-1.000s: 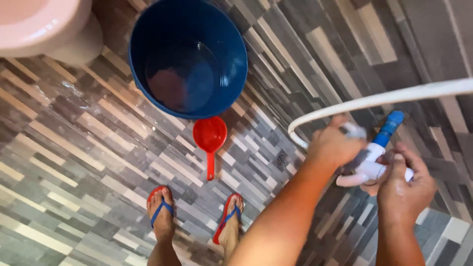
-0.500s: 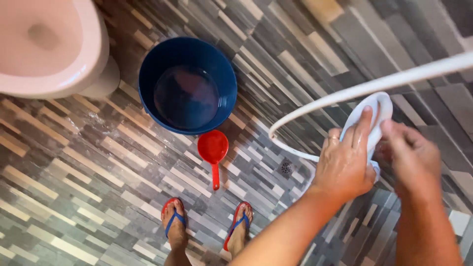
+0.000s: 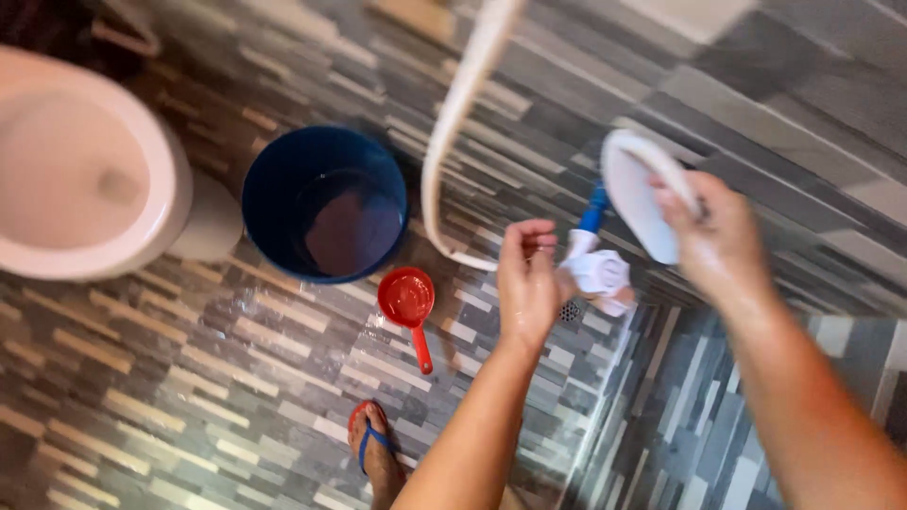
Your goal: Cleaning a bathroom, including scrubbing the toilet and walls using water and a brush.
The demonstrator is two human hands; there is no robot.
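My left hand [image 3: 525,283] grips the white tap [image 3: 601,274], which sits on a short blue pipe [image 3: 593,210] at the tiled wall. Just right of it, my right hand [image 3: 720,241] holds a white hand shower head [image 3: 635,198] with its flat face turned toward me. A white hose [image 3: 452,142] loops from the top of the view down to the tap area. Both forearms reach in from the bottom edge.
A blue bucket [image 3: 260,203] holding some water stands on the wet striped floor tiles, with a red dipper [image 3: 407,298] lying beside it. A pink toilet bowl [image 3: 57,255] is at the left. A floor drain [image 3: 570,312] lies under the tap. My foot in a red-and-blue sandal [image 3: 374,444] is below.
The view has swung right and up. My right hand lifted the shower head away from the left hand. My left hand let go of the head and moved onto the tap.
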